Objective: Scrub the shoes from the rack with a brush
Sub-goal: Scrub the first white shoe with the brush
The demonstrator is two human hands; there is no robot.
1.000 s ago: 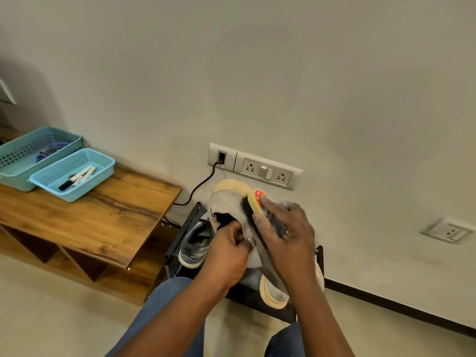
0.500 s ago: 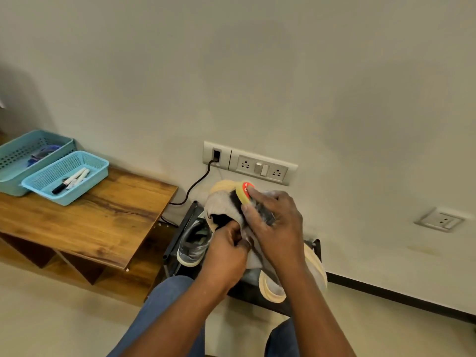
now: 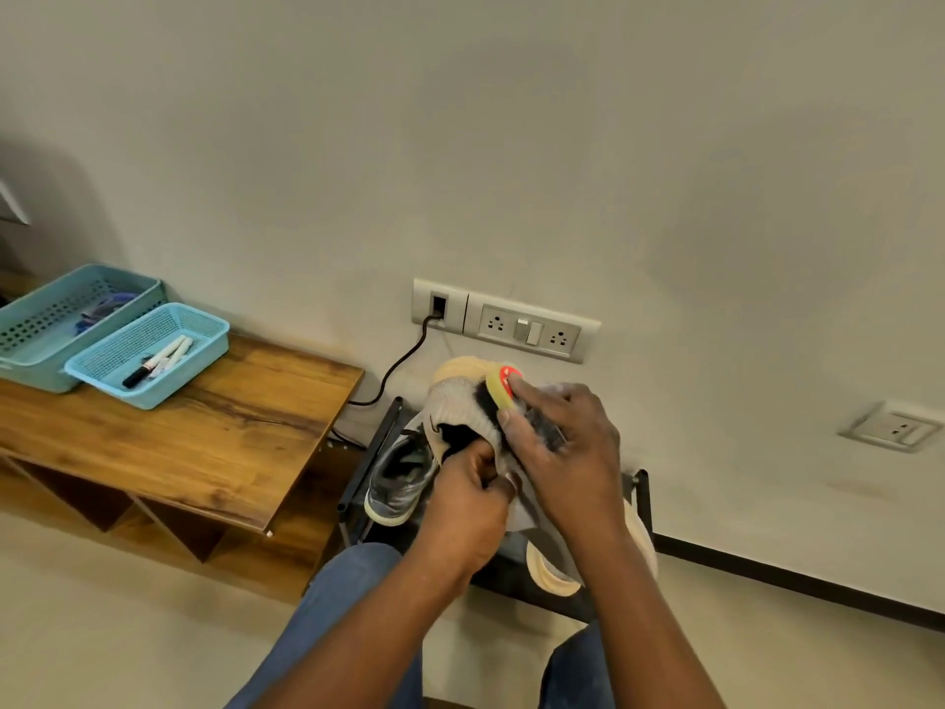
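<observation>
So the pale knit shoe is being held up in the air over the rack, toe pointing away toward the wall. The left hand is pinching the collar edge, fingers clamped on the fabric by the opening. The right hand is wrapped tight around the brush, pressing its yellow head with the red sticker into the upper near the toe, so I'd say scrubbing is well underway on this one.

Below, a grey sneaker is sitting on the rack, and the tan sole of another shoe is peeking out under the right wrist. Those probably still need doing.

Further out, a wooden bench is carrying two teal baskets, and a cable is running from a wall socket just behind the shoe.

What's worrying me: that collar pinch is a floppy hold on soft knit, so a hard stroke could twist the shoe loose and drop it. A long forward stroke could also be clipping the cable or scuffing the wall.
</observation>
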